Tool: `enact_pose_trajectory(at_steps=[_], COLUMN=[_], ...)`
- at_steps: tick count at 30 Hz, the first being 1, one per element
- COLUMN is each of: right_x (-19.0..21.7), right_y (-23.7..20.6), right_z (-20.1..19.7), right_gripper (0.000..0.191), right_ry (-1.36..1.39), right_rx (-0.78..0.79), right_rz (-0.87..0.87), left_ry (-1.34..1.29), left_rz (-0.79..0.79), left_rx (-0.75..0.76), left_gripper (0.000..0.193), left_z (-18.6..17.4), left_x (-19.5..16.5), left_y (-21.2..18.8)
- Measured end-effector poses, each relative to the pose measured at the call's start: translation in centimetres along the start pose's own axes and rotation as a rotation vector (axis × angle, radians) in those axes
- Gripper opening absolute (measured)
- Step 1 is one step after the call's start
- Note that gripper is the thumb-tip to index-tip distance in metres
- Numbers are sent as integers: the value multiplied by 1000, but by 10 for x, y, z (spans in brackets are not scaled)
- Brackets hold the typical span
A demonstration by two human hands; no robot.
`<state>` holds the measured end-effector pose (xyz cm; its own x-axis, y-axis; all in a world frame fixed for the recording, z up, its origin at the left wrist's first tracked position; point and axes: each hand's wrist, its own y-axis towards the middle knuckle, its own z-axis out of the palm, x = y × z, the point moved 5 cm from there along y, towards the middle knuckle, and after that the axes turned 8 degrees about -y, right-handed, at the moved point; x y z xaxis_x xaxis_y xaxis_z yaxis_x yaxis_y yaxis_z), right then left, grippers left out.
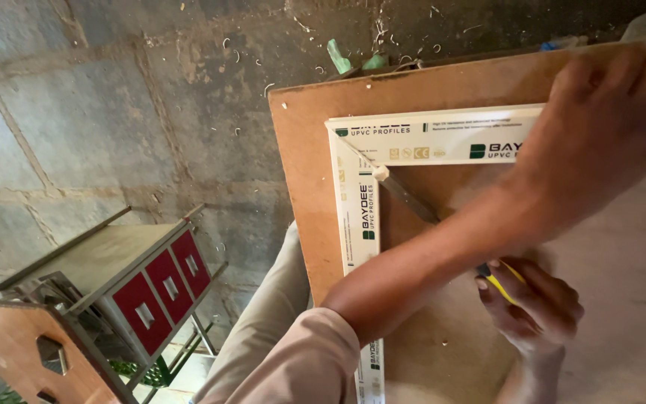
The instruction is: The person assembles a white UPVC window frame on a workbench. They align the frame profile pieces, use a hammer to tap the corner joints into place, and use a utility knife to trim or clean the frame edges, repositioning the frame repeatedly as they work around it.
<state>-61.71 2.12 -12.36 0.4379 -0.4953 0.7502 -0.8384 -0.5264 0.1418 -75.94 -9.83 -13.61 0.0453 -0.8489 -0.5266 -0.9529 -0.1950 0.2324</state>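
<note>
the right hand [536, 310] grips a yellow-handled chisel [413, 202] at the white frame [357, 217] inner corner on the desk [304, 194]; the left hand [607, 127] presses the frame flat; corner cleaning looks unfinished.

Glossy white plastic frame [357, 209], smooth, covered by printed protective film. Matt brown hardboard [308, 150] below, finely grained, dusty with shavings. Dull grey metal blade on the chisel [413, 200], handle of shiny yellow and black plastic. Rough grey stone floor [76, 112], littered with pale curls. Beige woven cloth sleeve [300, 363], soft and matt. Painted red panels, faintly glossy, on the small wooden cabinet [155, 288].
</note>
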Motion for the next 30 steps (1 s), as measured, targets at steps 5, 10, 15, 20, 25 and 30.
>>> enact_pose_trajectory(at_steps=[5, 10, 15, 20, 25, 30], right_x=[-10, -20, -22, -21, -22, -21], right_y=[-8, -14, -17, -20, -13, -13], right_z=[-3, -3, -4, -5, -2, -2], right_gripper=[31, 29, 28, 28, 28, 28], right_ry=[-103, -68, -61, -74, -67, -51], right_rx=[19, 17, 9, 28, 40, 69], right_rz=[-49, -102, -126, -138, -165, -165], left_ry=[121, 184, 140, 232, 184, 181], left_rz=[-39, -37, -95, -88, -172, -151], left_rx=[86, 228, 235, 288, 227, 184], left_gripper=[30, 32, 40, 52, 40, 38], left_z=[-4, -10, -16, -12, -3, -1], left_x=[-9, -15, -20, -24, -29, -31], left_y=[0, -3, -1, -5, -10, -9])
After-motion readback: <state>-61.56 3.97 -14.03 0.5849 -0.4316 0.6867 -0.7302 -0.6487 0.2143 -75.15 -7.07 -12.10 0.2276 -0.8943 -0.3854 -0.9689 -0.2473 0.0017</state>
